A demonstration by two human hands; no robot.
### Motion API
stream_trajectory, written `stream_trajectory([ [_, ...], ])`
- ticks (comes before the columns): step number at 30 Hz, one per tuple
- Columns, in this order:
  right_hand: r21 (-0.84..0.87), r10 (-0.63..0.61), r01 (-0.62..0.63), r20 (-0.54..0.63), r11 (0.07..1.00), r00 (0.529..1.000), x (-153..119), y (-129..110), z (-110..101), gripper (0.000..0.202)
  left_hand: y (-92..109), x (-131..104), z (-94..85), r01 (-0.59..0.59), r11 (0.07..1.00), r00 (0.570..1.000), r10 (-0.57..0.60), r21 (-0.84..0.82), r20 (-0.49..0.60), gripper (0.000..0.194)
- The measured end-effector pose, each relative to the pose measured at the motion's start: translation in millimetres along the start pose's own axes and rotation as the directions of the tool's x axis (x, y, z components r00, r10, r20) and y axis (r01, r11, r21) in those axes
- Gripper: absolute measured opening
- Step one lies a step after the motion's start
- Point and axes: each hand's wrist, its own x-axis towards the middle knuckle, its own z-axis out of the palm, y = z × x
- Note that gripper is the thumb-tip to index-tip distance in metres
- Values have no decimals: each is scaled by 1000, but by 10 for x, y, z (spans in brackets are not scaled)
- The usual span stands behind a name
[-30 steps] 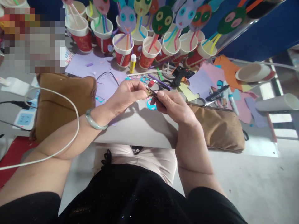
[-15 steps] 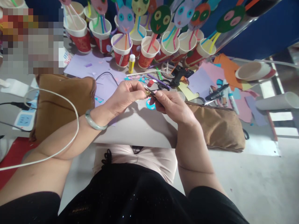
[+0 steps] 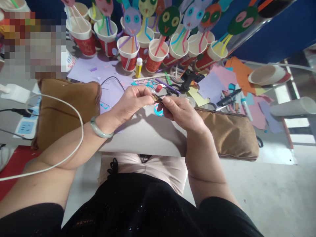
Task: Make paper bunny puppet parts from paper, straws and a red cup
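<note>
Over the near part of the table, my left hand (image 3: 138,100) pinches a tiny yellowish piece (image 3: 155,98) between thumb and forefinger. My right hand (image 3: 179,110) is closed around a slim dark tool that looks like small scissors (image 3: 160,98), pointing left at the piece. The fingers of both hands nearly meet, and they hide most of the tool and the piece. Just below them, a blue paper ring-shaped cutout (image 3: 158,111) lies on the table. A red cap (image 3: 158,88) lies right behind my fingertips.
Several red-and-white paper cups (image 3: 128,61) with straws and paper animal faces line the back. A yellow glue stick (image 3: 139,68) stands before them. Brown pouches lie left (image 3: 69,108) and right (image 3: 229,135). Purple paper (image 3: 85,70), markers (image 3: 245,108) and a white cable (image 3: 82,131) surround my arms.
Both hands keep nearly the same place and grip. My right hand has shifted very slightly left, closer to my left fingertips.
</note>
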Motion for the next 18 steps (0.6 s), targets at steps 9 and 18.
stream_trajectory([
  [9, 19, 10, -9, -14, 1000, 1000, 14, -2, -10, 71, 8, 14, -6, 20, 999, 1000, -20, 27, -4, 9],
  [18, -43, -125, 118, -252, 992, 960, -28, -54, 19, 44, -28, 52, -25, 63, 993, 997, -66, 95, 28, 14],
])
